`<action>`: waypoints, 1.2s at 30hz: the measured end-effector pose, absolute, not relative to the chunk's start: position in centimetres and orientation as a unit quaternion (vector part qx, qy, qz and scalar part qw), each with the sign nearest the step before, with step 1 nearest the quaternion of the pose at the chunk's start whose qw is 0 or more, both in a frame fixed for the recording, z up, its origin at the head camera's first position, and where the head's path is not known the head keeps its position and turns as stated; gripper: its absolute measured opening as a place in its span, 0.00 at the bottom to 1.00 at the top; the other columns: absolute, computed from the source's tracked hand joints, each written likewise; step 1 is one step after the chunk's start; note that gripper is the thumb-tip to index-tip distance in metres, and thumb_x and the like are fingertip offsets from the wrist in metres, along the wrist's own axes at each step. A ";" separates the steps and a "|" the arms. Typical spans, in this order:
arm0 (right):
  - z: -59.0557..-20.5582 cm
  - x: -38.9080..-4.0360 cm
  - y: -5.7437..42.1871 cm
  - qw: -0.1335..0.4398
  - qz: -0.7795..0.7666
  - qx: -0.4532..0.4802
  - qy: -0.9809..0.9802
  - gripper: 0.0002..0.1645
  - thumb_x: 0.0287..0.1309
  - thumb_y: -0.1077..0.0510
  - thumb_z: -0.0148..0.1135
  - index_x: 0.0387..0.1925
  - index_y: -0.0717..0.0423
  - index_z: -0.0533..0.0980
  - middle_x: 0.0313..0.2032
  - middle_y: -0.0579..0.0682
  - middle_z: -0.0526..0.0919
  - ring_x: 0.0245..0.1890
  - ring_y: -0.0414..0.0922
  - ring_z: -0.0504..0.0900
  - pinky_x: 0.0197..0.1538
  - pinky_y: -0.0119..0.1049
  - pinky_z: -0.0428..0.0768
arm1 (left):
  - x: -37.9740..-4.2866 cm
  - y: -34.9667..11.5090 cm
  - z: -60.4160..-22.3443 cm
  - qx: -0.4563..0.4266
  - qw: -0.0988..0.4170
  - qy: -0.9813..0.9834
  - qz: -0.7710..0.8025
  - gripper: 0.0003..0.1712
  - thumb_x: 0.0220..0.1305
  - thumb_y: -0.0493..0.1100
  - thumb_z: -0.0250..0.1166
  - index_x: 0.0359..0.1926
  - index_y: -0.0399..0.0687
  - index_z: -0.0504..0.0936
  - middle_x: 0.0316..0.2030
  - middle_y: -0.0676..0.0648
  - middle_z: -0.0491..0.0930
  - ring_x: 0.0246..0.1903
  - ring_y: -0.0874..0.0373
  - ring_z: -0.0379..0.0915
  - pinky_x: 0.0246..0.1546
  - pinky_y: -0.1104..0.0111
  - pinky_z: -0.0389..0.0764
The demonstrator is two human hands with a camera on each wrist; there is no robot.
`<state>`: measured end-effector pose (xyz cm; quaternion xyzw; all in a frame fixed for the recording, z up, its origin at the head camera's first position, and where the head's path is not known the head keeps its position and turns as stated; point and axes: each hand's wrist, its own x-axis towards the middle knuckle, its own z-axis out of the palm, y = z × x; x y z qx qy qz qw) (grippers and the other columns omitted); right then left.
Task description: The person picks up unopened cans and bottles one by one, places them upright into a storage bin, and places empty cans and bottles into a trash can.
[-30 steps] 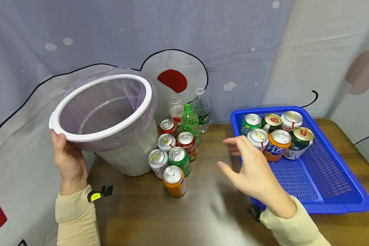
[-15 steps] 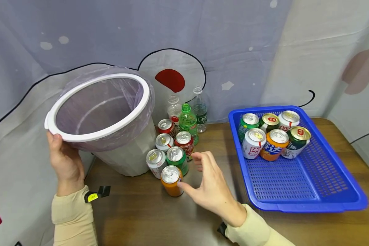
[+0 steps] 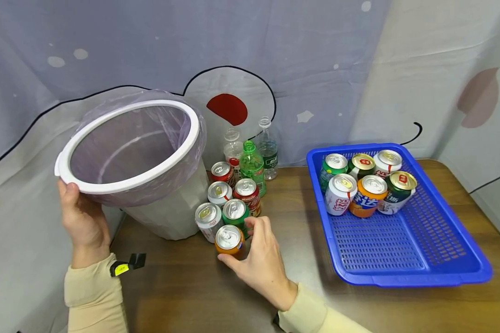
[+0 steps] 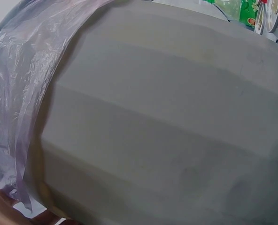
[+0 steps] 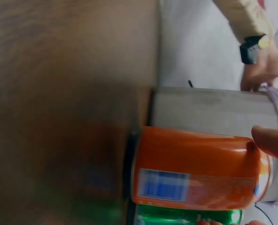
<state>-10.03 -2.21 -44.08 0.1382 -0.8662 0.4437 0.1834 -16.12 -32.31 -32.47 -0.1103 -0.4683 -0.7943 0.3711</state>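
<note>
My left hand [image 3: 84, 222] grips the white rim of a trash bin [image 3: 172, 212], which leans toward me with a thin purple bag [image 3: 183, 169] lining it. In the left wrist view the bin's grey wall [image 4: 153, 112] fills most of the picture. On the wooden table, my right hand [image 3: 262, 263] curls round an orange soda can [image 3: 229, 239], thumb at the front and fingers at the right. The right wrist view has the thumb against the upper part of the orange can [image 5: 190, 164], whose base stands at the table. Beside it is a green can [image 3: 235, 212].
Other cans, such as a silver one [image 3: 208, 219] and a red one [image 3: 247, 194], crowd against the bin. Behind them stand a green bottle [image 3: 253, 166] and two clear bottles. A blue basket [image 3: 458, 240] at the right holds several upright cans.
My right hand has moved left from beside the blue basket to the orange can, and its fingers have closed round it. The left hand keeps its hold on the bin.
</note>
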 end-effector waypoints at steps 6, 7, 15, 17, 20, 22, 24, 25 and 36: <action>-44.9 -10.1 -3.0 0.198 0.437 0.140 -0.866 0.50 0.28 0.36 0.81 0.51 0.53 0.68 0.45 0.46 0.71 0.43 0.42 0.76 0.46 0.39 0.77 | -16.1 -32.4 -32.3 -0.114 0.370 -0.466 -0.795 0.36 0.55 0.44 0.55 0.66 0.39 0.65 0.64 0.34 0.64 0.63 0.44 0.57 0.63 0.56 0.50; -45.0 -10.1 -3.1 0.198 0.437 0.142 -0.866 0.50 0.28 0.37 0.81 0.51 0.53 0.68 0.44 0.46 0.71 0.43 0.42 0.76 0.46 0.39 0.77 | -16.1 -32.4 -32.3 -0.114 0.370 -0.466 -0.796 0.36 0.55 0.44 0.55 0.66 0.39 0.65 0.64 0.34 0.64 0.63 0.44 0.57 0.63 0.56 0.50; -45.2 -10.2 -3.6 0.209 0.424 0.146 -0.869 0.46 0.27 0.40 0.82 0.50 0.50 0.70 0.45 0.43 0.71 0.45 0.39 0.76 0.49 0.39 0.77 | -16.0 -32.4 -32.3 -0.110 0.374 -0.465 -0.795 0.35 0.55 0.44 0.55 0.66 0.40 0.66 0.63 0.33 0.64 0.63 0.43 0.58 0.63 0.56 0.51; -45.2 -10.2 -3.6 0.211 0.419 0.148 -0.870 0.45 0.28 0.41 0.81 0.50 0.50 0.70 0.45 0.43 0.71 0.45 0.39 0.76 0.49 0.39 0.77 | -15.9 -32.4 -32.3 -0.108 0.375 -0.467 -0.794 0.35 0.56 0.44 0.54 0.66 0.40 0.66 0.63 0.33 0.64 0.63 0.43 0.58 0.63 0.56 0.51; -45.2 -10.3 -3.5 0.213 0.414 0.153 -0.872 0.44 0.29 0.42 0.80 0.50 0.51 0.71 0.44 0.43 0.72 0.44 0.39 0.76 0.48 0.38 0.78 | -15.8 -32.4 -32.4 -0.105 0.376 -0.468 -0.793 0.34 0.56 0.44 0.54 0.66 0.40 0.66 0.63 0.33 0.64 0.63 0.43 0.58 0.62 0.56 0.51; -45.2 -10.3 -3.5 0.214 0.415 0.159 -0.870 0.43 0.29 0.42 0.80 0.49 0.51 0.70 0.44 0.43 0.73 0.44 0.39 0.77 0.48 0.39 0.78 | -15.8 -32.4 -32.5 -0.105 0.376 -0.467 -0.793 0.35 0.56 0.44 0.54 0.66 0.39 0.66 0.63 0.33 0.64 0.62 0.43 0.58 0.62 0.56 0.51; -45.2 -10.3 -3.4 0.215 0.415 0.161 -0.869 0.42 0.29 0.43 0.80 0.49 0.51 0.70 0.43 0.43 0.73 0.43 0.39 0.77 0.47 0.39 0.78 | -15.8 -32.4 -32.5 -0.106 0.374 -0.464 -0.796 0.35 0.56 0.44 0.54 0.66 0.39 0.66 0.63 0.33 0.64 0.62 0.43 0.58 0.63 0.56 0.51; -45.2 -10.3 -3.3 0.216 0.416 0.162 -0.868 0.42 0.28 0.44 0.80 0.48 0.51 0.70 0.43 0.43 0.73 0.42 0.40 0.77 0.47 0.39 0.78 | -15.8 -32.4 -32.5 -0.107 0.373 -0.463 -0.797 0.35 0.55 0.44 0.54 0.66 0.39 0.66 0.63 0.33 0.64 0.62 0.43 0.58 0.63 0.56 0.51; -44.6 -10.6 -1.8 0.183 0.417 0.140 -0.879 0.41 0.24 0.45 0.78 0.45 0.47 0.69 0.40 0.37 0.72 0.39 0.37 0.77 0.43 0.37 0.78 | -16.0 -32.3 -32.6 -0.113 0.369 -0.467 -0.795 0.35 0.56 0.44 0.54 0.66 0.39 0.65 0.64 0.33 0.63 0.63 0.43 0.57 0.63 0.55 0.50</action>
